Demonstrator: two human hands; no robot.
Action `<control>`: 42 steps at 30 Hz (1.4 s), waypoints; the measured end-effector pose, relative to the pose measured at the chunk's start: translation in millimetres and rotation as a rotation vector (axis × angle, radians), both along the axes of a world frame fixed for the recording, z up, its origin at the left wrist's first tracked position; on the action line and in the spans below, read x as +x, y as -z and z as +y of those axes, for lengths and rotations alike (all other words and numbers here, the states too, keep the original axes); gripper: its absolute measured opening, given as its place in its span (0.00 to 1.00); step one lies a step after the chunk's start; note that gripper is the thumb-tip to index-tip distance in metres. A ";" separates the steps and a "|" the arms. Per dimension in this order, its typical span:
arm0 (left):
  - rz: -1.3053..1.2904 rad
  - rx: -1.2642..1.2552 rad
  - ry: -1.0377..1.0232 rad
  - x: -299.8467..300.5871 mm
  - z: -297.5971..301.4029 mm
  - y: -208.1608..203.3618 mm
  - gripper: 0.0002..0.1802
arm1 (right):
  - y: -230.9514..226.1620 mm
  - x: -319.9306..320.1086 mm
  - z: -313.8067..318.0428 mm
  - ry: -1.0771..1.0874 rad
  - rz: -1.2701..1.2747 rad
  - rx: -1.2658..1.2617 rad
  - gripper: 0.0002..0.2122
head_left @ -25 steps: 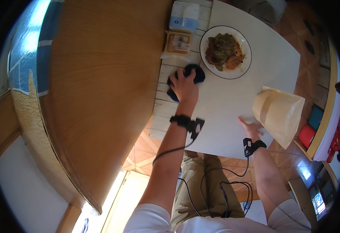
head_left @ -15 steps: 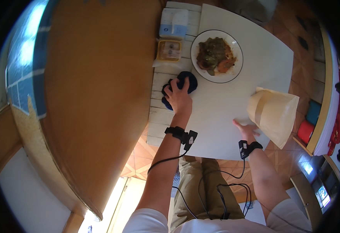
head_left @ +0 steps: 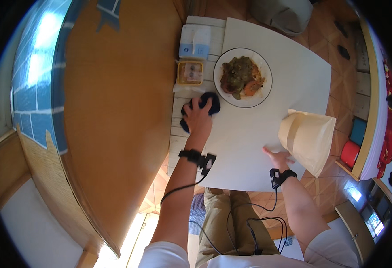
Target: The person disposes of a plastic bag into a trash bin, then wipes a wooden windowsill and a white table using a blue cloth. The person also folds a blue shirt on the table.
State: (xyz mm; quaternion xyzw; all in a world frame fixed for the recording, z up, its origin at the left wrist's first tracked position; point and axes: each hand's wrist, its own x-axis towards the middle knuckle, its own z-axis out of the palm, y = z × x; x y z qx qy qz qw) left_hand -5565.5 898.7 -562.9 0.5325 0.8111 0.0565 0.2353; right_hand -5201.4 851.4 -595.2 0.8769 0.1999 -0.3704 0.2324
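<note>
My left hand (head_left: pixel 199 119) presses down on a crumpled dark blue cloth (head_left: pixel 211 102) near the left side of the white table (head_left: pixel 236 147). Its fingers are curled over the cloth, and part of the cloth is covered by the hand. Just beyond lies a round white plate (head_left: pixel 266 91) with a dark rim, holding leafy brown-green and orange food scraps. At the table's near right edge rests my right hand (head_left: pixel 280 157), fingers spread and nothing in them. A cream-coloured paper bag (head_left: pixel 310 138) stands right beside it, hiding some of the fingertips.
On the white planks along the left stand a blue-and-white tissue pack (head_left: pixel 195 44) and a yellow-edged clear food box (head_left: pixel 190 73). A large wooden panel (head_left: pixel 120 120) rises close on the left. A shelf with a red container (head_left: pixel 350 154) is at the right. Cables (head_left: pixel 263 219) hang from my wrist straps.
The whole scene sits lower and slightly left in view as my head shifts. My left hand stays on the cloth, moved slightly along the table; the right hand keeps its place beside the bag.
</note>
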 end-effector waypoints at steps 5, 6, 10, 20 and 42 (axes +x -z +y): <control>0.019 -0.038 -0.058 13.5 -1.3 11.5 0.35 | 6.9 7.5 -2.4 -0.028 0.029 0.069 0.83; 0.018 -0.058 -0.091 16.4 6.3 14.4 0.35 | 7.2 7.2 -0.5 -0.030 0.034 0.133 0.83; -0.005 -0.098 -0.161 19.7 39.2 18.2 0.33 | 7.9 4.4 6.1 0.019 0.012 0.090 0.82; -0.005 -0.064 0.065 -12.2 -1.9 2.4 0.33 | 9.3 -2.6 -9.3 0.041 0.008 0.091 0.82; -0.192 -0.172 -0.208 25.4 -301.8 -19.9 0.42 | 9.3 3.8 -9.8 -0.105 -0.011 0.053 0.83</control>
